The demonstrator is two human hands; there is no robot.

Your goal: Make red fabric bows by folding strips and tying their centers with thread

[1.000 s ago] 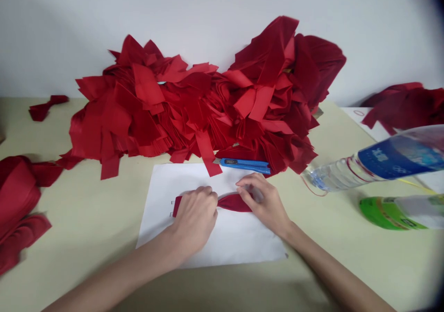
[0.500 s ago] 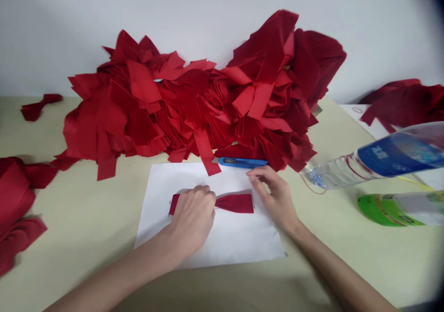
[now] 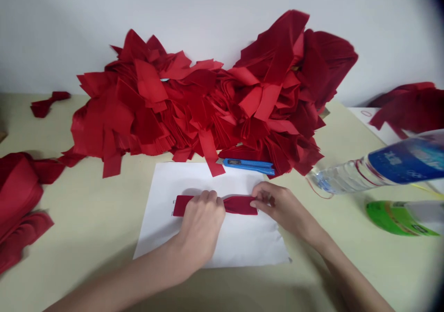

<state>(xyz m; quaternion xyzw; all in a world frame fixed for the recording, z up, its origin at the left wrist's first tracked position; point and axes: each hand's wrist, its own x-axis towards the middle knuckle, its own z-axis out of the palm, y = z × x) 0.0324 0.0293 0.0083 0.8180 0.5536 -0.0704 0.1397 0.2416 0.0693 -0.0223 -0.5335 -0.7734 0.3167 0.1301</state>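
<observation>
A dark red ribbon strip (image 3: 242, 205), gathered at its middle, lies across a sheet of white paper (image 3: 163, 242) with small pen marks by the strip's ends. My left hand (image 3: 204, 222) is closed over the gathered middle, hiding that part; the ribbon's left end shows flat beyond the knuckles. At the ribbon's right end, my right hand (image 3: 282, 205) has its thumb and forefinger pinched on the edge. Just behind the paper rests a blue utility knife (image 3: 248, 165) with the blade tip showing at its left.
A large heap of red ribbon pieces (image 3: 194, 108) fills the table's back against the wall. More red ribbons (image 3: 17, 201) lie at the left, and a gathered piece (image 3: 50, 103) behind them. On the right lie a water bottle (image 3: 391, 162), a green-labelled bottle (image 3: 395, 217) and another red pile (image 3: 409, 106).
My right hand has come down from above the paper's right side onto the ribbon's right end. My left hand stays closed on the middle. The whole view has shifted slightly.
</observation>
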